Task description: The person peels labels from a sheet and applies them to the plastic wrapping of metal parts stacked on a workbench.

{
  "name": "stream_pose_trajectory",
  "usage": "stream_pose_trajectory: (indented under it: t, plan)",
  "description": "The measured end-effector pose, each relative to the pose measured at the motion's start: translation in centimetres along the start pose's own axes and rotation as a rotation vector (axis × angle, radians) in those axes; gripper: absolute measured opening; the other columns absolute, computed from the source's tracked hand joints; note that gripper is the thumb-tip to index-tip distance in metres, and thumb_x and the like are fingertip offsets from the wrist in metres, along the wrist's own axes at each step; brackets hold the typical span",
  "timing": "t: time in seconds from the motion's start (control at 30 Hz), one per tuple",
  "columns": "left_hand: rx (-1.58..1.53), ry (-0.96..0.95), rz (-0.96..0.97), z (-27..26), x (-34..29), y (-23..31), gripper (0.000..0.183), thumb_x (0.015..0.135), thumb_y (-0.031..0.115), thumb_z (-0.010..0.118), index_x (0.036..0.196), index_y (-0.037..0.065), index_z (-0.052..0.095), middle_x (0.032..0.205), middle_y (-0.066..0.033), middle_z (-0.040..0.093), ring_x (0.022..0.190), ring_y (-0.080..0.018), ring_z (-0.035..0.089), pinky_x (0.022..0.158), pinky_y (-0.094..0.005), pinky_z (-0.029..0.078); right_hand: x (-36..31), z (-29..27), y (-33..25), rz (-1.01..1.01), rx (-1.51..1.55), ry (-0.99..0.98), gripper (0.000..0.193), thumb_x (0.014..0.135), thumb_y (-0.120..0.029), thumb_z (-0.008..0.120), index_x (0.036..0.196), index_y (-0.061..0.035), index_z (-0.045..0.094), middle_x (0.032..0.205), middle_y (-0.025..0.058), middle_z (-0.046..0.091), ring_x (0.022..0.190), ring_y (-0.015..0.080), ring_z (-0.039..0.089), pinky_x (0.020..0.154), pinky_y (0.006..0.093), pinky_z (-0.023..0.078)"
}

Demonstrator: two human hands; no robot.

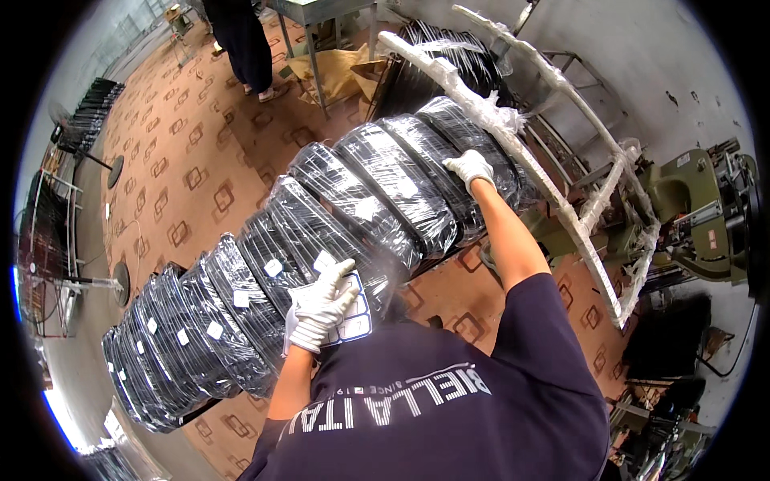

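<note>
A long row of plastic-wrapped black bundles (345, 192) runs from lower left to upper right before me. They look like coils or strips packed tight, and several bear small white labels (241, 299). My left hand (322, 309), in a white glove, is closed on a white card with a blue border (353, 321), part of it hidden behind the fingers. That hand is just over the near side of the row. On the far right part of the row, my gloved right hand (472, 168) rests on a wrapped bundle (461, 132), its fingers apart.
A metal frame wrapped in plastic (561, 216) stands close on the right, beside a green machine (690, 192). Farther off, a person (239, 40) stands near a metal table (317, 12). Fans (76, 136) and racks of black goods line the left.
</note>
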State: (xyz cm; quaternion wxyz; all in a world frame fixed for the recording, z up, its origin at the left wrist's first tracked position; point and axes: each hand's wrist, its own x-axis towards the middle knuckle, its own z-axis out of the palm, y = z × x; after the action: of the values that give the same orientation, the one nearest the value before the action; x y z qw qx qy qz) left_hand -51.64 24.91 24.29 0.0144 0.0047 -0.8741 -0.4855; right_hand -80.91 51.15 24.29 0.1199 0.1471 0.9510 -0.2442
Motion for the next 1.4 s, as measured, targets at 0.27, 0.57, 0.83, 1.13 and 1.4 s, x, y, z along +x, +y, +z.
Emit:
stream_pose_trajectory:
  t: [0.27, 0.57, 0.83, 1.13, 1.4]
  plan:
    - [0.253, -0.010, 0.009, 0.8, 0.0, 1.5, 0.039, 0.083, 0.014, 0.058, 0.121, 0.008, 0.049, 0.116, -0.0127, 0.055, 0.102, -0.0257, 0.057, 0.086, -0.0321, 0.045, 0.4, -0.2, 0.2, -0.164, -0.554, -0.003, 0.066, 0.083, -0.061, 0.043, 0.101, -0.0013, 0.065, 0.104, 0.0184, 0.064, 0.099, 0.0316, 0.061, 0.083, 0.0397, 0.048]
    - [0.074, 0.190, 0.087, 1.8, 0.0, -0.8, 0.034, 0.083, 0.010, 0.059, 0.116, 0.006, 0.055, 0.110, -0.0105, 0.059, 0.099, -0.0228, 0.058, 0.087, -0.0302, 0.045, -0.7, 5.2, 3.6, -0.704, -0.411, 0.357, 0.053, 0.086, -0.040, 0.045, 0.128, -0.0070, 0.042, 0.132, 0.0147, 0.044, 0.121, 0.0304, 0.042, 0.102, 0.0417, 0.031]
    - [-0.541, 0.448, -0.124, 2.1, -1.0, -3.3, 0.033, 0.084, 0.004, 0.058, 0.117, 0.000, 0.054, 0.110, -0.0087, 0.060, 0.102, -0.0147, 0.055, 0.088, -0.0265, 0.043, -18.3, 6.6, -0.4, -0.401, 0.751, -0.452, 0.043, 0.084, -0.041, 0.058, 0.104, -0.0027, 0.062, 0.094, 0.0086, 0.065, 0.087, 0.0160, 0.058, 0.079, 0.0295, 0.045]
    - [-0.860, 0.458, -0.241, 1.3, -1.0, -1.7, 0.028, 0.086, 0.002, 0.057, 0.114, 0.000, 0.054, 0.104, -0.0048, 0.060, 0.087, -0.0068, 0.057, 0.075, -0.0193, 0.047, -25.3, 11.3, 0.4, -0.291, 0.910, -0.898, 0.030, 0.076, -0.018, 0.065, 0.100, 0.0000, 0.061, 0.093, 0.0055, 0.063, 0.084, 0.0117, 0.057, 0.075, 0.0258, 0.046]
    - [0.162, 0.289, 0.154, -0.5, -2.1, 3.1, 0.028, 0.078, 0.011, 0.063, 0.106, 0.012, 0.065, 0.097, -0.0101, 0.062, 0.091, -0.0279, 0.059, 0.080, -0.0354, 0.047, -26.7, 8.7, -0.9, -0.311, 1.095, -0.742, 0.018, 0.082, -0.009, 0.061, 0.097, 0.0012, 0.063, 0.084, 0.0019, 0.064, 0.074, 0.0072, 0.056, 0.070, 0.0213, 0.045]
